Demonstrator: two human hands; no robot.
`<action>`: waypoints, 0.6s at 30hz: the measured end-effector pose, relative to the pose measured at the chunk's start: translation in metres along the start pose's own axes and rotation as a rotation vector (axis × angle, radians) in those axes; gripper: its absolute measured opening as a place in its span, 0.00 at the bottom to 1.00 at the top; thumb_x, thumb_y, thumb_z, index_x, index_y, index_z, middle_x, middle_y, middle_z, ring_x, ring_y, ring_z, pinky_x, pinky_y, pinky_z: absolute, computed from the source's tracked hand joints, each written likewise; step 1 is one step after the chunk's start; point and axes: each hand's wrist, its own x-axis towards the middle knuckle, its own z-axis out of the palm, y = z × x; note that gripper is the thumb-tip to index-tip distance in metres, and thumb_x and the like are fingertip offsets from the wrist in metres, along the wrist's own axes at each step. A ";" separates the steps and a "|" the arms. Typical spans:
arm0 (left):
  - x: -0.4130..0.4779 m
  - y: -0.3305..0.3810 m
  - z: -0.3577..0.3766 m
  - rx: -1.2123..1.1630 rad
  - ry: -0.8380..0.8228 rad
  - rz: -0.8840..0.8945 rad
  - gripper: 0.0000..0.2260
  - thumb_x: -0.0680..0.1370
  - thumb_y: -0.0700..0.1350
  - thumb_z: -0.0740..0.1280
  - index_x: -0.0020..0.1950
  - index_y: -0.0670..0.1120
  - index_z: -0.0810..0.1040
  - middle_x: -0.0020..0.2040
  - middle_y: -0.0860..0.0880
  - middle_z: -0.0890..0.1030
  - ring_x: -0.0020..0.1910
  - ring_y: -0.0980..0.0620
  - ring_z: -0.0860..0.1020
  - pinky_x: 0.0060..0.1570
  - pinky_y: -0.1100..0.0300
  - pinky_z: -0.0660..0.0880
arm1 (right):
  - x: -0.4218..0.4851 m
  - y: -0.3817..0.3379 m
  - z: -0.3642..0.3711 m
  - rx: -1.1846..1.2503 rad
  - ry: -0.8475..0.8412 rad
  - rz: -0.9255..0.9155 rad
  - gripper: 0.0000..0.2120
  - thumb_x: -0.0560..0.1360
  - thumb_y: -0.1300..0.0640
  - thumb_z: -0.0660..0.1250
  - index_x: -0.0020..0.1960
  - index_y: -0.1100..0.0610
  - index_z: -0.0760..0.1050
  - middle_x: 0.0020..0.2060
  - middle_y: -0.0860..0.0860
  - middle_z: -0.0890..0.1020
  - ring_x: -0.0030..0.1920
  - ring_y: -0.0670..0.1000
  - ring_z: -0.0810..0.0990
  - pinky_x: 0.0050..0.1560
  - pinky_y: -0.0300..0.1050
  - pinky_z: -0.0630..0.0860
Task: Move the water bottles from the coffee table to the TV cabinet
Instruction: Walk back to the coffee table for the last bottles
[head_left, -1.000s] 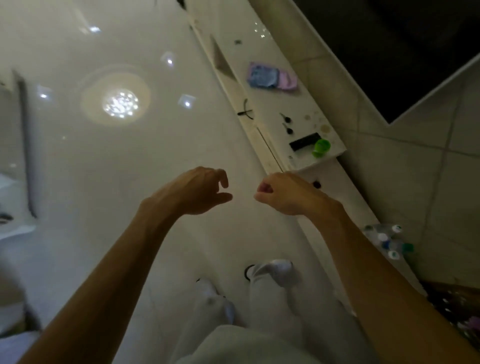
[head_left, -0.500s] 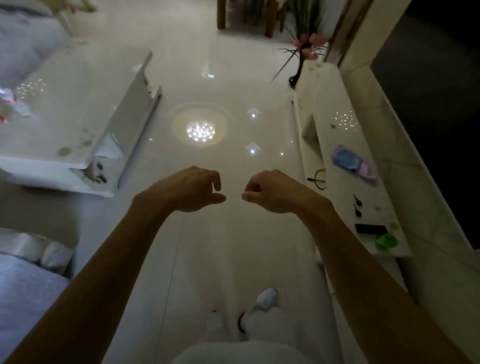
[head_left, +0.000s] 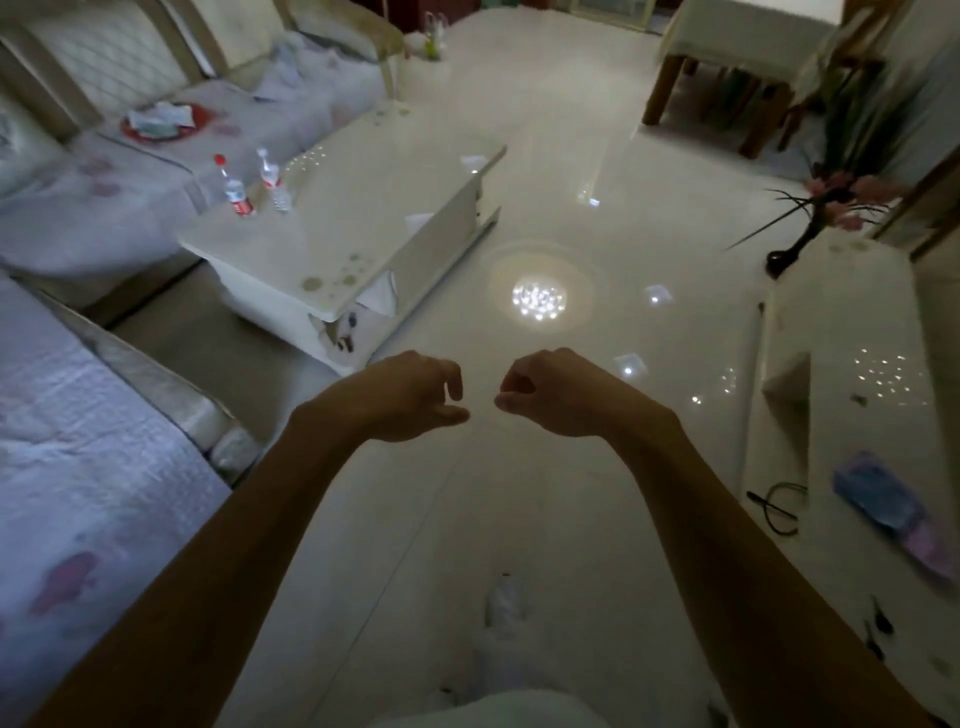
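Observation:
Two clear water bottles stand upright on the far left corner of the white coffee table (head_left: 363, 218): one with a red cap (head_left: 235, 189) and one with a pale cap (head_left: 272, 182). The white TV cabinet (head_left: 857, 426) runs along the right side. My left hand (head_left: 410, 397) hovers over the floor with loosely curled fingers and holds nothing. My right hand (head_left: 550, 392) is beside it, fingers curled under, also holding nothing. Both hands are far from the bottles.
Sofas with pale covers stand at the near left (head_left: 78, 441) and behind the coffee table (head_left: 130, 171). On the cabinet are a dark vase of flowers (head_left: 800, 244), a blue and pink cloth (head_left: 883, 504) and a cable (head_left: 779, 506). A wooden-legged table (head_left: 727, 52) is far right. Glossy floor lies ahead.
The view has swung up and left from the TV cabinet toward the room. The coffee table and its two bottles have come into sight. Both hands keep their pose.

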 end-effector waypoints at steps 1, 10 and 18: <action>0.008 -0.001 -0.010 -0.014 0.021 -0.017 0.15 0.76 0.53 0.66 0.60 0.48 0.74 0.56 0.47 0.81 0.51 0.51 0.79 0.54 0.55 0.77 | 0.014 0.001 -0.008 -0.012 -0.004 -0.021 0.16 0.78 0.49 0.65 0.58 0.59 0.80 0.50 0.54 0.84 0.48 0.51 0.81 0.52 0.47 0.78; 0.057 -0.016 -0.085 -0.085 0.134 -0.189 0.15 0.76 0.55 0.65 0.59 0.48 0.75 0.56 0.47 0.82 0.50 0.51 0.78 0.56 0.52 0.76 | 0.119 -0.007 -0.075 -0.111 -0.033 -0.234 0.15 0.78 0.50 0.65 0.56 0.60 0.80 0.48 0.54 0.83 0.42 0.50 0.79 0.45 0.43 0.74; 0.032 -0.098 -0.109 -0.186 0.242 -0.394 0.12 0.76 0.55 0.66 0.56 0.51 0.75 0.51 0.56 0.77 0.47 0.53 0.75 0.49 0.59 0.72 | 0.202 -0.080 -0.078 -0.244 -0.122 -0.445 0.12 0.77 0.50 0.64 0.42 0.57 0.79 0.34 0.48 0.76 0.37 0.49 0.77 0.41 0.43 0.70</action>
